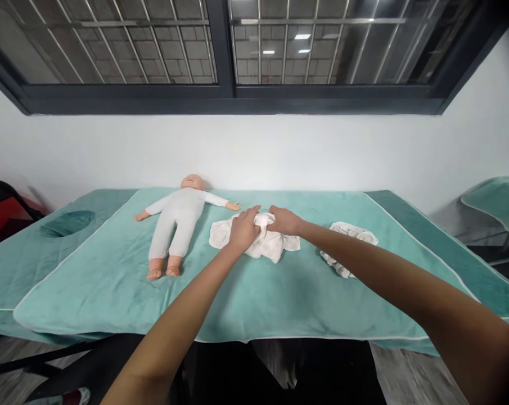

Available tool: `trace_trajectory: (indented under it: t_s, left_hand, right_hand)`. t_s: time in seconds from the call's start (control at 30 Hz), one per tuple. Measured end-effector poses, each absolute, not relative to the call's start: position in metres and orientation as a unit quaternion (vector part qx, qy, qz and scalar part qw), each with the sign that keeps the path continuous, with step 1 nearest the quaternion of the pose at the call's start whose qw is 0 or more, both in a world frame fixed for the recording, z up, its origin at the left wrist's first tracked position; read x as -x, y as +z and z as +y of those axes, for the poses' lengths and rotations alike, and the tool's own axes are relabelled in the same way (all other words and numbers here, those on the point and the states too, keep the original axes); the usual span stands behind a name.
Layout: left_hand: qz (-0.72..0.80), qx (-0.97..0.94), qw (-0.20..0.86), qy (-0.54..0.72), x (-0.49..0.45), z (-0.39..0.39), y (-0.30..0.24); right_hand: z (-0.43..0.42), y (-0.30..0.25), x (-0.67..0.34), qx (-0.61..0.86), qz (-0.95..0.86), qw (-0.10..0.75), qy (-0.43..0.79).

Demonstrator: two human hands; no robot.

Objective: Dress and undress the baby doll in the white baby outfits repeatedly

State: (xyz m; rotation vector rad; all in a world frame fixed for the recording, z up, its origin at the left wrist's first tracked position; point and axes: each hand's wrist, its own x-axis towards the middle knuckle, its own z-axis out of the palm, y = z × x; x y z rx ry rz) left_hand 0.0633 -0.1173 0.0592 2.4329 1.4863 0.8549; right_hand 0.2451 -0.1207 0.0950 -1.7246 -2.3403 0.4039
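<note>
A baby doll [176, 222] in a pale one-piece suit lies on its back on a teal-covered table [111, 292], head toward the wall. Just right of it lies a crumpled white cloth [271, 244]. My left hand [242, 229] and my right hand [283, 221] both rest on top of this cloth, fingers curled and gripping a bunched fold between them. A second crumpled white cloth [347, 247] lies further right, partly hidden behind my right forearm.
The table stands against a white wall under a dark-framed window. A face hole [66, 223] is sunk in the padding at the left end. A second teal-covered table [499, 199] stands at the right. A red and black object [1, 208] sits at the far left.
</note>
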Motion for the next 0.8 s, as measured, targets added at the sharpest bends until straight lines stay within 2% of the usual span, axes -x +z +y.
trace_trajectory:
  t_s: [0.13, 0.2, 0.33, 0.4, 0.47, 0.53, 0.6, 0.7, 0.8]
  left_hand:
    - [0.509, -0.79, 0.109, 0.323, -0.063, -0.126, 0.058]
    - [0.471, -0.78, 0.195, 0.362, -0.056, -0.133, 0.059]
    - [0.336, -0.697, 0.459, 0.437, -0.047, -0.162, 0.06]
    - [0.304, -0.642, 0.526, 0.467, -0.05, -0.181, 0.056]
    - [0.299, -0.608, 0.545, 0.495, -0.059, -0.198, 0.049]
    - [0.322, -0.58, 0.531, 0.527, -0.07, -0.212, 0.04]
    - [0.359, -0.542, 0.506, 0.567, -0.076, -0.222, 0.035]
    - [0.399, -0.472, 0.497, 0.61, -0.07, -0.234, 0.032]
    - [0.447, -0.422, 0.483, 0.623, -0.041, -0.246, 0.03]
  right_hand:
    - [-0.137, 0.121, -0.264, 0.503, -0.844, 0.173, 0.072]
    - [-0.151, 0.133, -0.268, 0.457, -0.847, 0.259, 0.082]
    - [-0.178, 0.144, -0.255, 0.431, -0.759, 0.45, 0.189]
    - [-0.185, 0.139, -0.241, 0.42, -0.703, 0.519, 0.245]
    - [-0.189, 0.128, -0.226, 0.418, -0.653, 0.557, 0.298]
    - [-0.193, 0.116, -0.213, 0.416, -0.625, 0.56, 0.351]
    - [-0.197, 0.108, -0.206, 0.393, -0.631, 0.528, 0.41]
    - [-0.2, 0.103, -0.209, 0.301, -0.699, 0.431, 0.484]
    - [-0.196, 0.085, -0.223, 0.254, -0.773, 0.336, 0.474]
